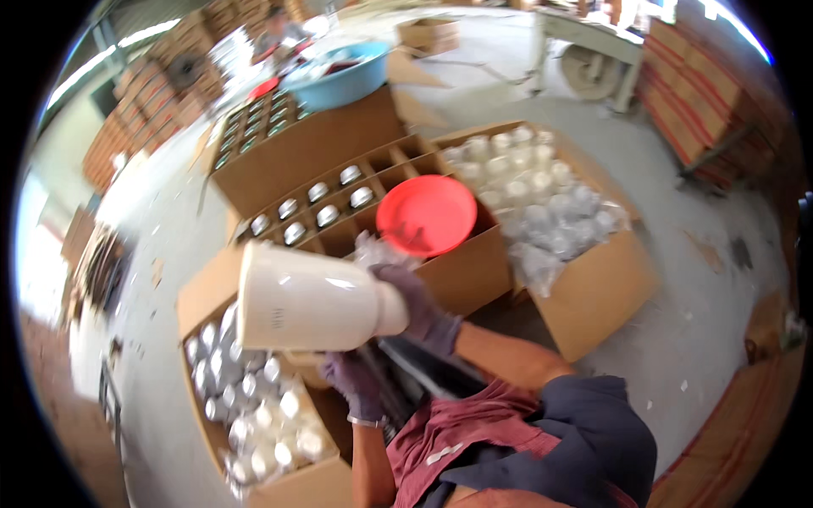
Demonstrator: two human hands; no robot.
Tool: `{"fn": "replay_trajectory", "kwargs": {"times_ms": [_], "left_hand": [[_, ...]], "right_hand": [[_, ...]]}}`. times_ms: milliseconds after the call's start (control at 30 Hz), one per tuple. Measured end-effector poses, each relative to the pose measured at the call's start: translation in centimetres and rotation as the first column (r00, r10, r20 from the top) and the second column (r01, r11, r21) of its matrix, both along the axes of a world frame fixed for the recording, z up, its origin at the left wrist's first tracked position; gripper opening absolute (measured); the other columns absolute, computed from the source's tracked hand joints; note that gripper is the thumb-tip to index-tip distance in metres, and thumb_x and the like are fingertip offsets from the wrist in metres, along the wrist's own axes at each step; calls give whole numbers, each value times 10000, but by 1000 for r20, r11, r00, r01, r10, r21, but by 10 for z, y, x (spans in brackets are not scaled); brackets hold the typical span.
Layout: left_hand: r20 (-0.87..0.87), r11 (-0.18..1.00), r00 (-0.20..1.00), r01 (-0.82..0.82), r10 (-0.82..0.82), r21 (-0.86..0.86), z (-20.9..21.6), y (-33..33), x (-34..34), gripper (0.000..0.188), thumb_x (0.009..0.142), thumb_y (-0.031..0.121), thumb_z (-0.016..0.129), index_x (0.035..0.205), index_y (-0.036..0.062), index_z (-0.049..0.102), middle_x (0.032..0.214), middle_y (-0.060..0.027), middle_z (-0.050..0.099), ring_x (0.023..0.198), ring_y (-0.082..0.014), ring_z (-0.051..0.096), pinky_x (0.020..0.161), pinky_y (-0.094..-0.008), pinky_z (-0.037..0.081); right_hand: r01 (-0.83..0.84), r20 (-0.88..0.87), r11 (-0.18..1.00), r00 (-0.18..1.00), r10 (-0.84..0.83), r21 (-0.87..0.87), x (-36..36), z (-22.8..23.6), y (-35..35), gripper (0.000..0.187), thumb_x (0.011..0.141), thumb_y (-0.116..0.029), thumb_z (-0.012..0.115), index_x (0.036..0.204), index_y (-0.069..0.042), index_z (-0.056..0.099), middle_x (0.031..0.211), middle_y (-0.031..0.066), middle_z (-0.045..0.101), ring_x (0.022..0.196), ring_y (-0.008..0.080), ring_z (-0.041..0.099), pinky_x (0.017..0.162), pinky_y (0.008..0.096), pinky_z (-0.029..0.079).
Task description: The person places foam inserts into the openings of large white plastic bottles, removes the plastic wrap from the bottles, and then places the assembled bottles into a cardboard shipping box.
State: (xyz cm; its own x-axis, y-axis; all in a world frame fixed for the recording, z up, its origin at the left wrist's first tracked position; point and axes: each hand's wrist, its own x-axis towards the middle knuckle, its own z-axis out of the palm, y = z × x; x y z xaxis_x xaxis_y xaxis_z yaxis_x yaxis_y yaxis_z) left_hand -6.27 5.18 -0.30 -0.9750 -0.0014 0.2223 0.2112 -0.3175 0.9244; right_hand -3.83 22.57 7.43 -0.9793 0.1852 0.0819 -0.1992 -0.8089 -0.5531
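A large cream bottle-shaped vessel (309,300) with a wide body and a narrower neck lies tilted sideways in front of me. My right hand (419,309), in a greyish-purple glove, is closed around the neck end. Below the vessel's lower edge is my left hand (354,385), gloved alike; its fingers are blurred and partly hidden, so I cannot tell if it touches the vessel. Just beyond, a red plastic bowl (428,213) sits on a divided cardboard carton (461,269). Several silver-topped items (327,215) stand in that carton's compartments, and clear plastic wrap (381,252) lies beside the bowl.
Open cartons of plastic-wrapped, silver and whitish pieces stand at left (262,398) and right (529,182). Farther back, a light-blue basin (339,78) rests on another carton. A co-worker (278,34) is behind it. Stacked boxes (699,89) on a cart stand at far right.
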Motion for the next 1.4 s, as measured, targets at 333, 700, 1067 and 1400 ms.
{"fn": "replay_trajectory", "kwargs": {"times_ms": [333, 700, 1067, 1400], "left_hand": [[-361, 952, 921, -231, 148, -200, -10, -35, -19, 392, 895, 259, 630, 1196, 10, 596, 1038, -177, 662, 944, -351, 632, 827, -422, 509], [-500, 763, 865, -296, -40, -574, 59, -28, -12, 244, 820, 35, 646, 1052, -18, 589, 886, -178, 662, 800, -349, 662, 672, -396, 527], [-484, 676, 874, -386, 49, -628, 91, -24, -17, 206, 791, 30, 679, 994, 48, 649, 966, -139, 677, 894, -371, 635, 774, -443, 489], [-268, 809, 953, -44, -142, -586, -6, -93, -39, 364, 906, 147, 577, 1243, 23, 520, 1160, -156, 598, 1044, -290, 582, 908, -394, 440]], "right_hand": [[-403, 151, 915, 906, 397, 16, -13, -22, -30, 441, 959, -455, 475, 1228, -109, 524, 1097, 68, 611, 989, 202, 617, 831, 442, 520], [958, -769, -279, 226, 598, 65, -38, 20, 14, 486, 756, -319, 749, 1203, -276, 563, 1306, 95, 417, 1192, 371, 472, 997, 545, 439], [-205, -115, 965, 967, 226, 165, 11, 6, -27, 674, 900, -460, 596, 1412, -94, 354, 1369, 211, 435, 1166, 354, 549, 759, 433, 584], [-631, 205, 773, 749, 629, -64, -1, 1, -15, 584, 960, -535, 468, 1349, -100, 445, 1136, 96, 632, 959, 224, 658, 815, 371, 564]]}}
